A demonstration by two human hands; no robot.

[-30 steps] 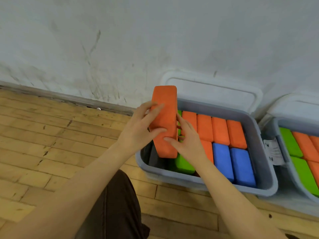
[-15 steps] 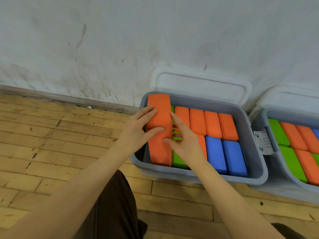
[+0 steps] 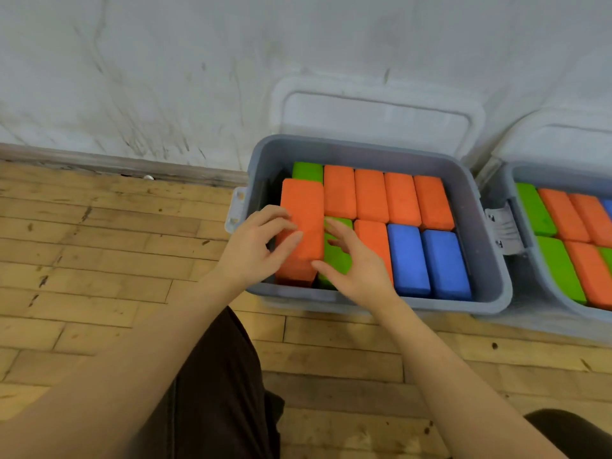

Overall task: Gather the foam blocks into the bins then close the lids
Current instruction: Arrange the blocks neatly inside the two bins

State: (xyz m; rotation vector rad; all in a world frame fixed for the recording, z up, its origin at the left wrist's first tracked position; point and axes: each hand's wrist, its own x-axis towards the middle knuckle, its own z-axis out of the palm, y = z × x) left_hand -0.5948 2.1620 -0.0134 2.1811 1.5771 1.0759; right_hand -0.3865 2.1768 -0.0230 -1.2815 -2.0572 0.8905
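A grey bin [image 3: 490, 260] on the wood floor holds several orange, green and blue foam blocks packed side by side. At its left end lies an orange block [image 3: 303, 207], tilted, with its near end lower. My left hand [image 3: 251, 250] rests its fingertips and thumb on that block's top face. My right hand [image 3: 359, 271] hovers with spread fingers over a green block [image 3: 337, 261], its thumb touching the orange block's near right corner. The bin's white lid [image 3: 377, 117] leans open against the wall.
A second grey bin [image 3: 559, 298] with green and orange blocks stands to the right, its lid [image 3: 563, 137] also against the wall. A latch [image 3: 503, 226] sits between the bins. My dark-clad knees are at the bottom of the view.
The orange block came down from upright above the bin into its left end. Both hands followed it down, and the right hand's fingers spread away from it.
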